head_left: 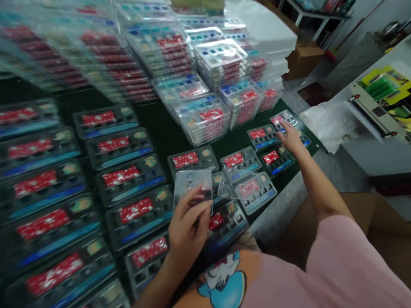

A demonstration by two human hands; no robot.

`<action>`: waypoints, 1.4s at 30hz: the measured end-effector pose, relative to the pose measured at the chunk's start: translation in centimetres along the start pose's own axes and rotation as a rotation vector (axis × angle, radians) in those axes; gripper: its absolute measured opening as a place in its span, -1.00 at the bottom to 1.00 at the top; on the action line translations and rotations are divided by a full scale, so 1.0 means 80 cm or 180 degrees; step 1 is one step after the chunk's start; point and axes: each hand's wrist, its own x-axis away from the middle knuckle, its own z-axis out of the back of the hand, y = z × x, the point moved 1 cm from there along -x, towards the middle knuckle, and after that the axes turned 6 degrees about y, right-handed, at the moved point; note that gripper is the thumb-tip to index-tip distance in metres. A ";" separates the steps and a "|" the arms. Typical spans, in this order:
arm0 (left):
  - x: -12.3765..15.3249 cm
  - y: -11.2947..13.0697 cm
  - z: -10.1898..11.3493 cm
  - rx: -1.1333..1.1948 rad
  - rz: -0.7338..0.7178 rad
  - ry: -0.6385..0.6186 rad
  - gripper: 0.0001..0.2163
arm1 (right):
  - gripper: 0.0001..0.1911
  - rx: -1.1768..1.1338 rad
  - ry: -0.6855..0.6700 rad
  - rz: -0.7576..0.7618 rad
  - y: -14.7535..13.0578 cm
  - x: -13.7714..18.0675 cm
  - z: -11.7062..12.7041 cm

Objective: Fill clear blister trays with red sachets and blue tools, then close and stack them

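I see the left hand (189,224) bent up near the body, thumb and fingers pinching the bottom edge of a clear lid (193,183). The lid is thin, shiny, see-through plastic with round corners, held over the near trays (138,216). The right arm reaches far out. The right hand (291,139) lies flat, fingers close together, on a dark tray (282,119) with a red card, at the right edge of the green table (160,128). Tall stacks (203,119) of shiny closed packs stand behind.
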 end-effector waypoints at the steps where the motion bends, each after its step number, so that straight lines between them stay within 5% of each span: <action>1: 0.001 0.001 0.001 0.0021 0.0102 0.0015 -0.73 | -0.40 -0.0388 -0.0090 0.0335 -0.015 0.024 0.006; 3: 0.005 0.002 0.002 0.0049 0.0270 0.0031 -0.76 | -0.39 -0.1037 -0.0493 0.0876 -0.042 0.080 0.018; 6: 0.012 0.004 -0.002 0.0122 0.0433 0.0030 -0.80 | -0.27 -0.1263 -0.0922 0.1051 -0.071 0.162 0.025; 11: 0.023 0.010 -0.011 0.0306 0.0642 -0.0009 -0.81 | -0.20 -0.0823 -0.0743 0.1052 -0.107 0.238 0.005; 15: 0.028 0.018 -0.013 0.0466 0.0988 -0.0038 -0.85 | -0.19 -0.0283 -0.0670 0.1509 -0.140 0.246 -0.020; 20: 0.041 0.030 -0.019 0.1222 0.1975 -0.0075 -0.83 | -0.54 -0.0201 -0.0518 0.1649 -0.156 0.239 -0.035; 24: 0.049 0.033 -0.046 0.1980 0.2987 -0.0404 -0.71 | -0.59 -0.0559 0.0051 0.1533 -0.154 0.225 -0.025; 28: 0.030 0.029 -0.080 0.2470 0.3254 -0.0221 -0.46 | -0.59 -0.1144 0.0467 0.1189 -0.176 0.226 -0.001; 32: 0.003 0.028 -0.095 0.3038 0.2936 -0.0059 -0.18 | -0.56 -0.1796 0.0141 0.1110 -0.215 0.254 0.023; 36: -0.001 0.033 -0.089 0.3378 0.2873 -0.0190 -0.22 | -0.49 -0.2404 -0.0308 0.1114 -0.229 0.276 0.034; 42: 0.016 0.037 -0.089 0.3533 0.3133 -0.0405 -0.23 | -0.40 -0.3731 -0.1341 0.0265 -0.211 0.275 0.018</action>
